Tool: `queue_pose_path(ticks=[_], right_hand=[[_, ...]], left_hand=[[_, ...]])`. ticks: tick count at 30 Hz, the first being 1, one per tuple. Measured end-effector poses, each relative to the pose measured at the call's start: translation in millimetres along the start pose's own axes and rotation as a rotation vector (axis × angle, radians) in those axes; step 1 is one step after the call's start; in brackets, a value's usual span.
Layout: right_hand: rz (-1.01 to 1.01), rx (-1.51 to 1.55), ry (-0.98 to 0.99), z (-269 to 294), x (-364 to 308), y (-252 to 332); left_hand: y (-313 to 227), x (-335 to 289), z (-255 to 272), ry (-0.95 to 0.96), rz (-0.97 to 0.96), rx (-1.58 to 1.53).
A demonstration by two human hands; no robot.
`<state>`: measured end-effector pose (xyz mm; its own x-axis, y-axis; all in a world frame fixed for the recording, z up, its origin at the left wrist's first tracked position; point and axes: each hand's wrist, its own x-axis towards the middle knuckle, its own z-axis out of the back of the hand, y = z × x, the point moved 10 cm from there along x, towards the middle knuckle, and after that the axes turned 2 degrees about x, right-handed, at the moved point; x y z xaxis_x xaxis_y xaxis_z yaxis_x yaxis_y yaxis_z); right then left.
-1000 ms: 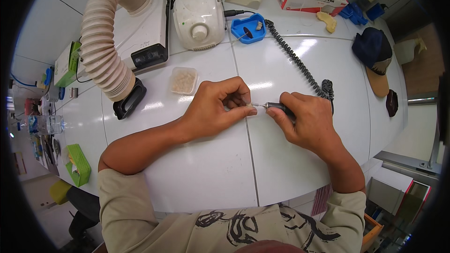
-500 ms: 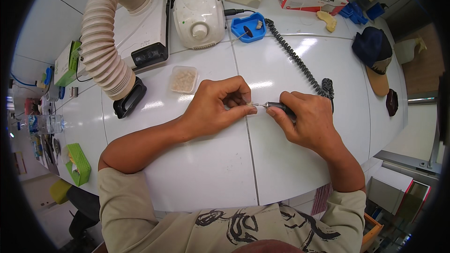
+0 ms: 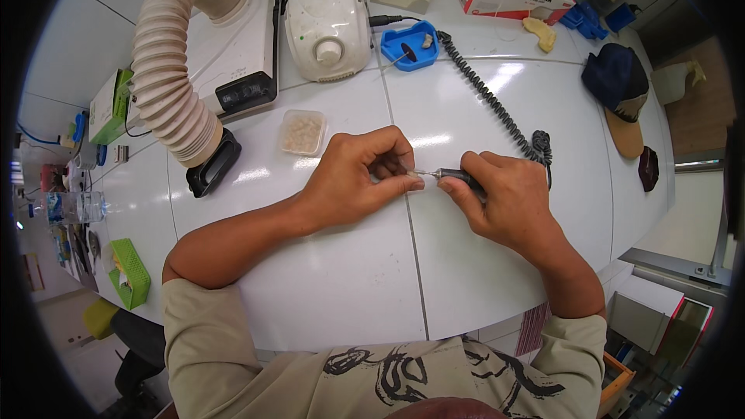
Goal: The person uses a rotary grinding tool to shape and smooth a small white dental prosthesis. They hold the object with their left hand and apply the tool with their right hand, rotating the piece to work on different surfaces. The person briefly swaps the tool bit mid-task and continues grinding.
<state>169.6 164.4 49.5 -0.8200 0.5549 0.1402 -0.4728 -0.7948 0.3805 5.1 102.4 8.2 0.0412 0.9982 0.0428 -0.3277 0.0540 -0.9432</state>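
From my end I see the left hand [image 3: 358, 172], its grip pinching a small pale piece [image 3: 411, 174] (mostly hidden, can't tell more) over the white surface [image 3: 334, 287], while the right hand [image 3: 510, 198] has its grip wrapped around the rotary handpiece [image 3: 462, 176], bit [image 3: 426, 173] at the piece. Risk, I'd say: a loose pinch or sideways pressure could let the bit skid into the left hand.
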Motion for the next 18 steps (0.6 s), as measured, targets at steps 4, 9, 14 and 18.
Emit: queue_pose_path(ticks=[4, 9, 14, 18], right_hand=[[0.01, -0.001, -0.002, 0.7, 0.2, 1.0], [0.018, -0.006, 0.006, -0.2, 0.9, 2.9], [0.019, -0.009, 0.022, 0.1, 1.5, 4.5], [-0.014, -0.017, 0.026, -0.7, 0.1, 1.3]], left_hand=[[0.1, 0.5, -0.5, -0.006, 0.008, -0.03], [2.1, 1.0, -1.9, 0.003, 0.05, -0.057], [3.0, 1.2, -2.8, 0.005, 0.069, -0.047], [4.0, 1.2, -1.3, 0.013, 0.075, -0.055]])
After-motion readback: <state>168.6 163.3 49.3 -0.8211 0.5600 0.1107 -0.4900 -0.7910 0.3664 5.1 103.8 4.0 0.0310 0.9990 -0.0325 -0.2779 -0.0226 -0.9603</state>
